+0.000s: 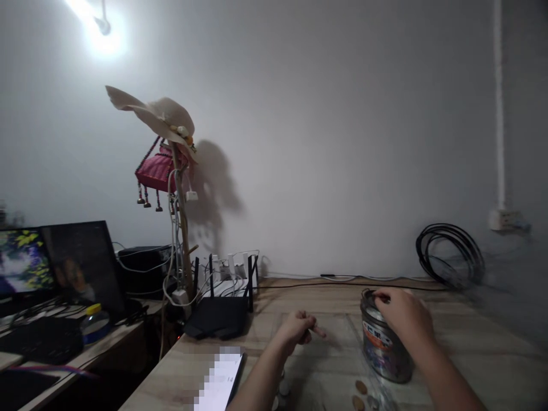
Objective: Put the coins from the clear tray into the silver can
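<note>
The R hand (405,314) is at the mouth of the round, grey metal can w/ an orange-and-white label (387,357), which stands upright, or nearly so, on the pale wood-grain table (479,348). Its thumb and fingertips are close together at the rim, but I can't tell if they pinch smth., b/c the spot is dark and small. The L hand (299,330) is apart from the can, above the table: one finger is stretched out to the can's side, the others look curled, and whether smth. is held inside I also can't tell. In front of the can lie two flat, brown, coin-like pcs. (361,387) and, just beside them, a small silvery pc. (372,403); some small whitish pcs. (284,388) are partly hidden near the L forearm. As for progress, I judge the work is under way and not finished, b/c the R hand is at the can's opening while these pcs. are outside of it. How much remains inside can't be read: only a pale area shows at the mouth. Near the L forearm is also a flat phone w/ bright screen (229,374), and behind it a black router w/ antennas (218,317).
</note>
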The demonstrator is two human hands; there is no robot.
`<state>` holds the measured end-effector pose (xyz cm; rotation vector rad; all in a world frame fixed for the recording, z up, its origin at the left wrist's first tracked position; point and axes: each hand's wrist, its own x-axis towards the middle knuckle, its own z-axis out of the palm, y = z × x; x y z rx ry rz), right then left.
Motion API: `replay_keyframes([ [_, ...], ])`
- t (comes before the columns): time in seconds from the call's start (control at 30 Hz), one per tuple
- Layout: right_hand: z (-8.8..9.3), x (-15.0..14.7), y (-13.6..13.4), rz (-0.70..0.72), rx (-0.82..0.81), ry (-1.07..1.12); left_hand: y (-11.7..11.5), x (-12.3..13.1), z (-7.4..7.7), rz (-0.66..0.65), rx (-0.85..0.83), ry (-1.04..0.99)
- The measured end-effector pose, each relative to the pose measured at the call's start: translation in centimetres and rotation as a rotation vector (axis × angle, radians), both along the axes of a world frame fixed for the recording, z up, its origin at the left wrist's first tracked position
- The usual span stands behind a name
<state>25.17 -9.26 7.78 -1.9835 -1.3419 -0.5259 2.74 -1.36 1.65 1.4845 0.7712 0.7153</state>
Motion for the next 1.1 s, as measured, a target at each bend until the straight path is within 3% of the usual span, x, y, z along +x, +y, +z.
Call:
replay_keyframes([
  [0.2,-0.1,0.9,0.0,0.004,0.012,0.003,-0.2,0.2,0.0,-0.035,0.046,-0.026],
  [0.27,0.3,0.6,-0.2,0.019,0.101,-0.032,-0.2,0.2,-0.1,-0.035,0.041,-0.044],
  [0.4,0.4,-2.8,-0.4,0.258,0.326,-0.060,-0.2,0.3,-0.1,-0.034,0.060,-0.068],
  [0.47,-0.5,-5.1,0.0,0.411,0.211,0.009,-0.3,0.3,0.0,-0.053,0.074,-0.068],
  [0.6,-3.6,-8.9,1.3,0.536,-0.168,0.146,-0.5,0.3,0.2,-0.074,0.097,-0.094],
  [0.73,-5.3,-9.9,2.3,0.645,-0.207,0.206,-0.7,0.2,0.4,-0.084,0.071,-0.126],
  [0.83,-4.3,-8.8,2.1,0.594,-0.027,0.144,-0.6,0.2,0.3,-0.130,-0.027,-0.113],
  [1.0,-0.9,-4.6,0.6,0.451,0.353,-0.060,-0.1,-0.2,0.1,-0.093,-0.181,-0.017],
  [1.1,-0.1,-1.7,0.3,0.208,0.341,-0.092,-0.1,-0.3,0.3,-0.094,-0.190,-0.032],
])
